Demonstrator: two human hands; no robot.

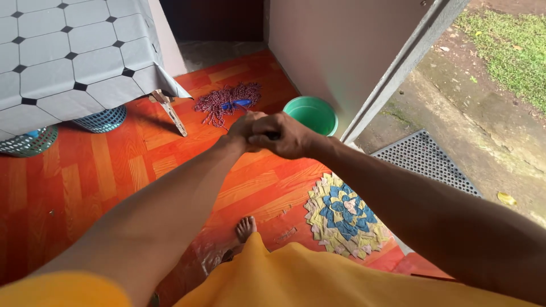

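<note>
Both my hands are clasped together on a dark mop handle, which is almost fully hidden by them. My left hand (245,126) sits just behind my right hand (282,135). The mop head (226,103), a bunch of reddish-purple strings with a blue clamp, lies on the orange wood-pattern floor (102,165) beyond my hands. A green plastic basin (311,113) stands on the floor right beside my hands, near the doorway.
A table under a grey tiled-pattern cloth (68,57) stands at the left, with teal baskets (101,120) beneath it. A round patchwork mat (343,215) lies by my bare foot (245,227). The open door (341,51) leads to a black perforated mat (424,160) outside.
</note>
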